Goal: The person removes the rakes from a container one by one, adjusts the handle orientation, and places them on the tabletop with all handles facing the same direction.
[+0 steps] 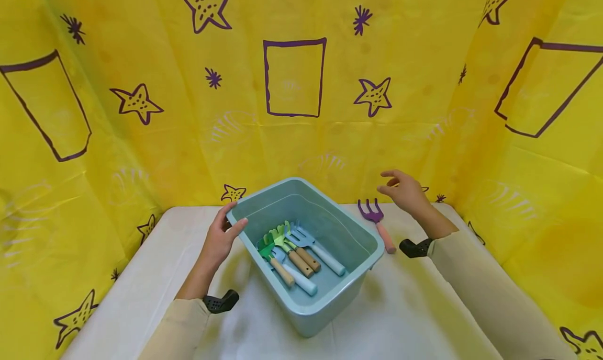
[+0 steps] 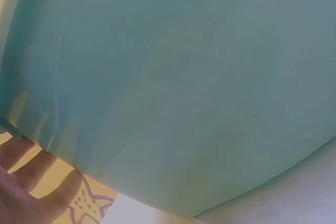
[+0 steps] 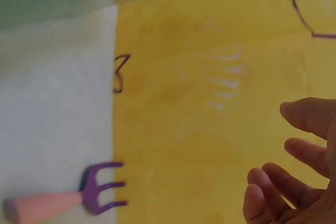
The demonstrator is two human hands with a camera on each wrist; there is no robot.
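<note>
A blue-green plastic bin [image 1: 325, 313] stands turned at an angle on the white table. My left hand [image 1: 219, 239] grips its far-left corner, thumb over the rim and fingers outside. Inside lie several small garden hand tools: a green rake [image 1: 267, 249] with a wooden handle, light green ones with wooden handles [image 1: 301, 263], and a pale blue hand fork [image 1: 301, 237]. To the bin's right, a purple hand fork [image 1: 370, 213] with a pink handle [image 3: 47, 206] lies on the table. Above and just right of it hovers my right hand [image 1: 406, 191], fingers loosely bent, holding nothing.
White cloth covers the table [image 1: 188, 245]. Yellow sheeting [image 1: 292, 140] with purple starfish and outlined shapes rises behind the table and along both sides. Black wrist devices [image 1: 221, 301] sit on both forearms. The bin's outer wall [image 2: 173, 93] fills most of the left wrist view.
</note>
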